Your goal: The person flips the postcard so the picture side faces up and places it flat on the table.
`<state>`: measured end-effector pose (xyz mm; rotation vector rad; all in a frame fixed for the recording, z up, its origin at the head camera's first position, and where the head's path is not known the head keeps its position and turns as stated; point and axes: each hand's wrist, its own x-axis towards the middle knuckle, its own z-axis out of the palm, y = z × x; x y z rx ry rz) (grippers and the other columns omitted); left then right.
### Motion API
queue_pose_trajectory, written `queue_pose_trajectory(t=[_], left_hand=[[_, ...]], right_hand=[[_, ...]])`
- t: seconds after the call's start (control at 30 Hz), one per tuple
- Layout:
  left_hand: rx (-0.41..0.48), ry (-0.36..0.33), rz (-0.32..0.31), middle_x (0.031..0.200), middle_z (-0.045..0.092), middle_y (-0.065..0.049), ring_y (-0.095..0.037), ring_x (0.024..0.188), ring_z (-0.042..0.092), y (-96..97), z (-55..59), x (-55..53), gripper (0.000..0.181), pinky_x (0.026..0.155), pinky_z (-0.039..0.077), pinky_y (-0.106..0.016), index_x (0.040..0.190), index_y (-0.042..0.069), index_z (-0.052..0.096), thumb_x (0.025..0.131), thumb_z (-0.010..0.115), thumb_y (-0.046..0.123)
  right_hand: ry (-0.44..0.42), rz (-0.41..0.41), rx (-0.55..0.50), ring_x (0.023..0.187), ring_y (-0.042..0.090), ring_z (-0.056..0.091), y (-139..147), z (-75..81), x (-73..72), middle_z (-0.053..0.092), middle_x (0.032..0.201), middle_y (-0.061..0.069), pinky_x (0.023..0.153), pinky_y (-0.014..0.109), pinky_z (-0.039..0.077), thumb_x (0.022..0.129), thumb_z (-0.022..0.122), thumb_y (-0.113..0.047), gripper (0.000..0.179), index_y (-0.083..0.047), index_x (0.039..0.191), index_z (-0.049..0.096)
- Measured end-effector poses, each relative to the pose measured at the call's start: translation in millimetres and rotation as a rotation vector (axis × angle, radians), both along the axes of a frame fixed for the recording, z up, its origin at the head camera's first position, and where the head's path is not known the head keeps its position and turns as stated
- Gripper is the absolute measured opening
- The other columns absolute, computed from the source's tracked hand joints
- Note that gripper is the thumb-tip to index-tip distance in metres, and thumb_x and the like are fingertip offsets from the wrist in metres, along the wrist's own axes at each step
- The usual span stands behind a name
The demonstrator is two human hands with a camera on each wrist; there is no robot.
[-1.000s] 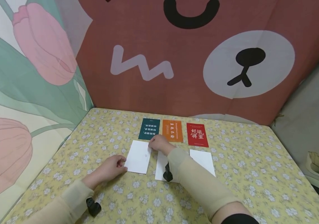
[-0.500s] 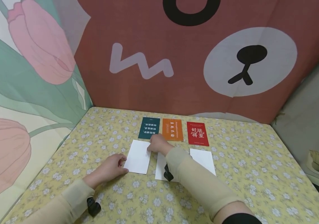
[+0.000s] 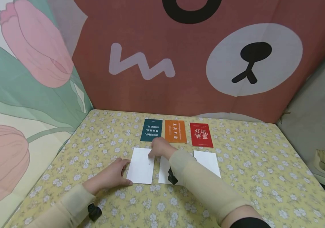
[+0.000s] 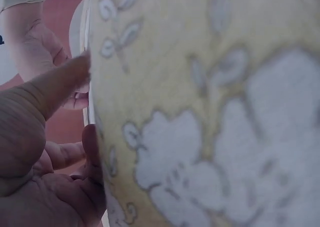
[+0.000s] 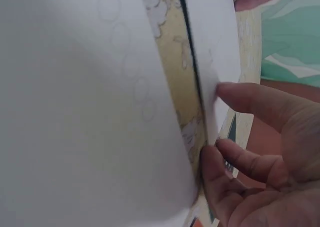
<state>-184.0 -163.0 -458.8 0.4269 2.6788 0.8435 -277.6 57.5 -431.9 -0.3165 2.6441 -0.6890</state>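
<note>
A white card (image 3: 140, 169) lies flat at the left of the front row on the table. My left hand (image 3: 108, 177) touches its left side, thumb at the near corner and fingers spread along the edge. At its far right corner, my right hand (image 3: 160, 148) pinches it with curled fingers. In the right wrist view, the right thumb (image 5: 235, 94) presses the white face of the card (image 5: 215, 52), which has a dark green edge. A second white card (image 3: 165, 171) lies beneath my right forearm, partly hidden; faint circles mark it in the right wrist view.
A third white card (image 3: 209, 161) lies farther right, partly behind the right sleeve. Behind stand a row of printed cards lying flat: dark green (image 3: 151, 129), orange (image 3: 175, 131) and red (image 3: 201, 135). A yellow floral cloth (image 3: 253, 177) covers the table, with printed fabric behind.
The left white card has slid slightly toward me, away from the green card, with both hands on it. The left hand's thumb and fingers have spread a little wider.
</note>
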Motion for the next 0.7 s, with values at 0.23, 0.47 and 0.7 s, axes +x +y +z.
queue_pose_trajectory(t=[0.23,0.47,0.7], left_hand=[[0.026,0.009,0.033,0.098,0.053,-0.008,-0.021,0.084,0.050,4.2,-0.1,0.1,0.077,0.077,0.048,-0.039,0.136,-0.012,0.055,0.077,0.093,0.019],[0.262,-0.115,0.145,0.106,0.052,-0.012,-0.024,0.089,0.047,9.9,-3.8,2.5,0.072,0.076,0.043,-0.035,0.141,-0.014,0.049,0.083,0.086,0.007],[0.497,-0.245,0.346,0.146,0.041,-0.029,-0.042,0.134,0.042,14.1,2.7,4.7,0.071,0.110,0.039,-0.056,0.153,-0.012,0.031,0.096,0.069,0.008]], right_hand=[[-0.023,0.062,0.094,0.100,0.022,0.052,-3,0.8,1.3,0.061,0.112,0.009,0.091,0.038,0.050,0.084,0.087,-0.025,0.041,-0.002,0.113,0.070],[-0.022,0.001,-0.016,0.086,0.021,0.057,-2,-1.3,5.8,0.063,0.102,0.007,0.079,0.036,0.051,0.083,0.089,-0.018,0.050,-0.006,0.120,0.059],[0.010,-0.058,-0.193,0.093,0.020,0.056,3,-8.7,0.3,0.067,0.113,0.009,0.079,0.034,0.052,0.092,0.071,0.001,0.026,-0.003,0.118,0.068]])
